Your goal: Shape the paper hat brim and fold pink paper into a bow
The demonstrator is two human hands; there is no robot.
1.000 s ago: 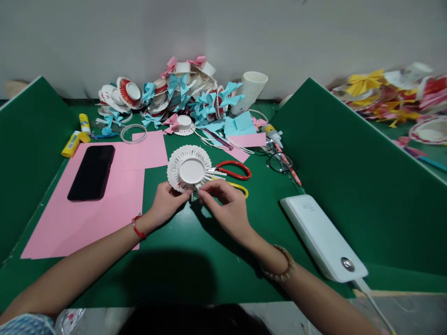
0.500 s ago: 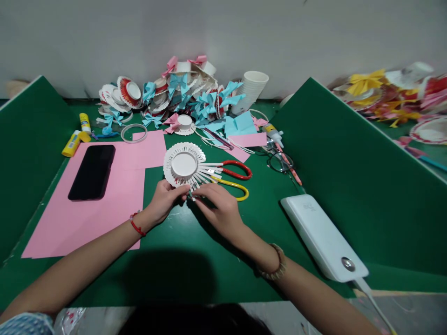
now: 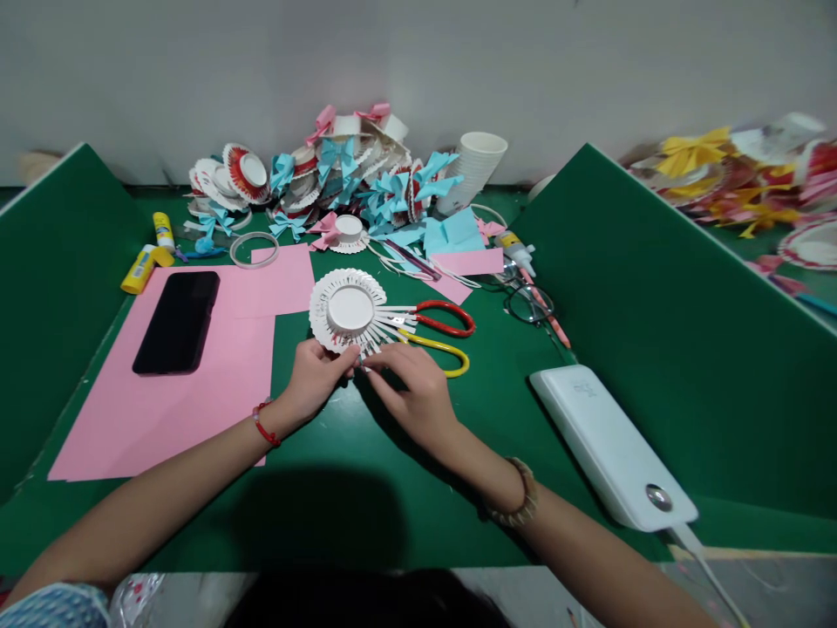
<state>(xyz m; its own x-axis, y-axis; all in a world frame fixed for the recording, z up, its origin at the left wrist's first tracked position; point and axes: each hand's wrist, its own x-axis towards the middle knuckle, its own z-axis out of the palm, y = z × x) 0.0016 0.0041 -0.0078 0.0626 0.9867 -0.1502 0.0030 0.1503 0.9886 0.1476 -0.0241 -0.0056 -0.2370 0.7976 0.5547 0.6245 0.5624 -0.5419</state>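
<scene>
The white frilly paper cup (image 3: 350, 310) is just past the two hands, over the green tabletop (image 3: 366, 436). The left hand (image 3: 318, 377) pinches its near edge, and close beside, the right hand (image 3: 411, 379) pinches one thin strip of it. Red and yellow scissors (image 3: 446, 305) lie to its right, and a black phone (image 3: 176, 323) lies on pink paper (image 3: 228, 392) to the left.

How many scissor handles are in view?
2: a red handle on the far side, and a yellow handle nearer the right hand. The pile behind may hide others.
</scene>
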